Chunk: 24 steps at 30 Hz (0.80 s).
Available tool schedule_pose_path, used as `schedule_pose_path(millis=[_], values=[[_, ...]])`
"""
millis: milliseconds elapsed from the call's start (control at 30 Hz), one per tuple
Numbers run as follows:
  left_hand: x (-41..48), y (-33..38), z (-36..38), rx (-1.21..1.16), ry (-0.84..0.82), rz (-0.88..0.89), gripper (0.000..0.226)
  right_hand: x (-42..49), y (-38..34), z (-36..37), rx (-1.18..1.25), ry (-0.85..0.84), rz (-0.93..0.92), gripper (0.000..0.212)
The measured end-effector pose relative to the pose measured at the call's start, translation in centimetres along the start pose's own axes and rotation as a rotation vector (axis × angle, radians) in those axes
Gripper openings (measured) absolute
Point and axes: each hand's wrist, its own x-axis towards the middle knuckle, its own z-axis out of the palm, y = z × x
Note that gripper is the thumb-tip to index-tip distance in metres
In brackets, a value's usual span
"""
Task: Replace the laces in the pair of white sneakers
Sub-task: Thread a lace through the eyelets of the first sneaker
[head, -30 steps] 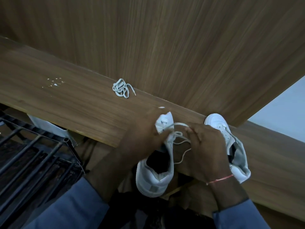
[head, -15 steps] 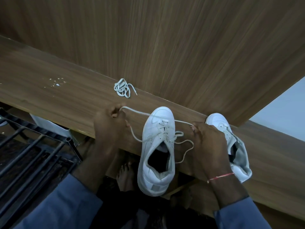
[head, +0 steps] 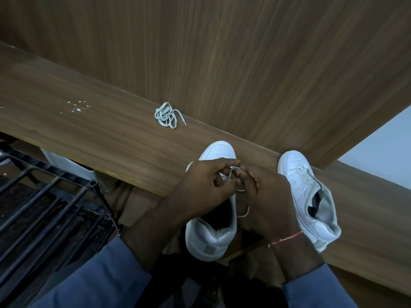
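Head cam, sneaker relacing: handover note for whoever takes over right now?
Left hand pinches the lace over the near sneaker; right hand pinches the same lace beside it.
Near sneaker lies on the wooden ledge, heel overhanging the edge; second sneaker, to its right, looks unlaced. Spare lace is bundled further back.
Done: near sneaker's lacing under way.
Left: finish it, then lace the second sneaker.
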Motion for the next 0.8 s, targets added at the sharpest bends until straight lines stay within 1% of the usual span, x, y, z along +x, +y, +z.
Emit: schedule_pose_path(millis=[33, 100, 133, 167, 200, 267, 300, 367, 400, 433, 467, 500, 533, 567, 600, 633, 667, 733, 800], values=[[0.2, 0.0, -0.1, -0.038, 0.023, -0.035, 0.025, 0.0, -0.3, 0.1, 0.059, -0.007, 0.029, 0.023], [0.7, -0.2, -0.8, -0.089, 0.083, -0.084, 0.015, 0.2, -0.2, 0.5, 0.192, -0.105, 0.105, 0.022], [0.8, -0.2, -1.2, -0.096, 0.130, -0.101, 0.013, 0.0, 0.3, 0.7, 0.152, -0.127, 0.091, 0.018], [0.9, -0.2, -1.6, -0.103, 0.191, -0.115, 0.012, -0.2, 0.8, 0.7, 0.063, -0.149, 0.067, 0.008], [0.9, -0.3, -2.0, -0.114, 0.259, -0.127, 0.011, -0.3, 1.4, 0.9, -0.003, -0.181, 0.049, 0.003], [1.0, -0.2, -2.7, -0.136, 0.370, -0.144, 0.009, -0.3, 1.9, 0.5, -0.092, -0.314, 0.105, 0.007], [1.1, -0.3, -2.9, -0.141, 0.400, -0.154, 0.009, -0.2, 1.7, 0.4, -0.112, -0.332, 0.146, 0.006], [1.1, -0.4, -2.8, -0.124, 0.432, -0.164, 0.009, -0.2, 1.5, 0.0, -0.068, -0.305, 0.253, 0.010], [1.1, -0.6, -2.7, -0.067, 0.447, -0.156, 0.013, -0.2, 1.4, 0.0, -0.017, -0.254, 0.314, 0.014], [1.1, -0.7, -2.4, 0.027, 0.456, -0.139, 0.021, -0.1, 1.1, -0.3, 0.056, -0.191, 0.380, 0.016], [0.9, -0.8, -2.1, 0.126, 0.448, -0.118, 0.033, 0.1, 0.8, -0.4, 0.168, -0.126, 0.466, 0.016], [0.7, -0.7, -1.8, 0.193, 0.412, -0.104, 0.043, 0.3, 0.7, -0.3, 0.334, -0.071, 0.586, 0.014], [0.4, -0.6, -1.5, 0.235, 0.356, -0.088, 0.047, 0.5, 0.5, -0.2, 0.536, -0.036, 0.727, 0.012], [0.1, -0.4, -1.2, 0.276, 0.294, -0.057, 0.045, 0.7, 0.1, -0.2, 0.758, -0.022, 0.860, 0.011], [-0.3, -0.1, -1.0, 0.329, 0.249, 0.000, 0.038, 0.9, -0.2, -0.2, 0.952, -0.020, 0.960, 0.014], [-0.6, 0.2, -0.8, 0.388, 0.212, 0.052, 0.028, 1.0, -0.4, -0.2, 1.105, -0.030, 1.016, 0.019], [-1.0, 0.2, -0.6, 0.439, 0.177, 0.082, 0.020, 1.0, -0.6, -0.3, 1.213, -0.042, 1.038, 0.024], [-1.2, 0.3, -0.4, 0.584, 0.131, 0.135, 0.028, 1.1, -0.6, -0.4, 1.307, -0.066, 1.020, 0.034], [-1.1, 1.2, -0.5, 0.783, 0.015, 0.064, 0.030, 1.0, -0.2, -0.4, 1.208, -0.074, 0.949, 0.039]])
